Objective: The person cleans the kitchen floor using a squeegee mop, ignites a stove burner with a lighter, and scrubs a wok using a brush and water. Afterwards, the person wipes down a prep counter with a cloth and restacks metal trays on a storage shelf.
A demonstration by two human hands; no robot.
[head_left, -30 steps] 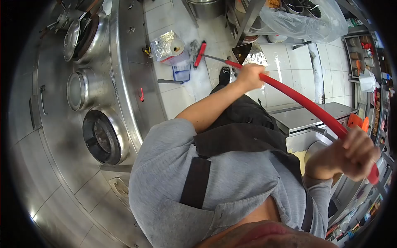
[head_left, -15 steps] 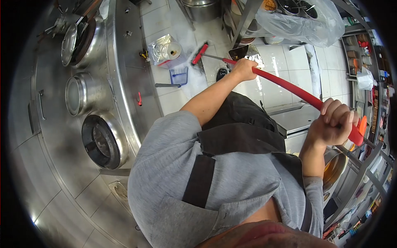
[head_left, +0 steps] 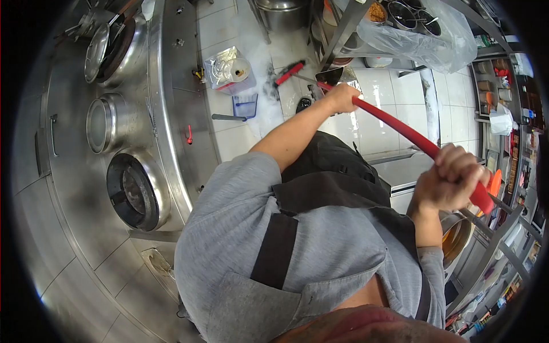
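Observation:
A long-handled floor brush (head_left: 400, 127) slants across in front of me, its red head (head_left: 289, 73) with dark bristles resting on foamy white floor tiles. My left hand (head_left: 344, 98) is closed around the handle partway down. Higher up, close to the red end, my right hand (head_left: 449, 180) wraps round the same handle; it is slightly blurred. Beside the brush head lie soap suds (head_left: 260, 86). One dark shoe (head_left: 303, 104) shows below my left forearm.
On my left runs a steel cooking range (head_left: 171, 114) with wok burners (head_left: 134, 191) and pots. A plastic box (head_left: 231, 71) and a blue item with a grey handle (head_left: 245, 106) are on the floor. Racks (head_left: 343, 34) and shelves (head_left: 486, 86) stand ahead and right.
The brush head has moved a little to the right and forward across the suds. My right hand has shifted slightly left with the handle. The whole view has turned slightly.

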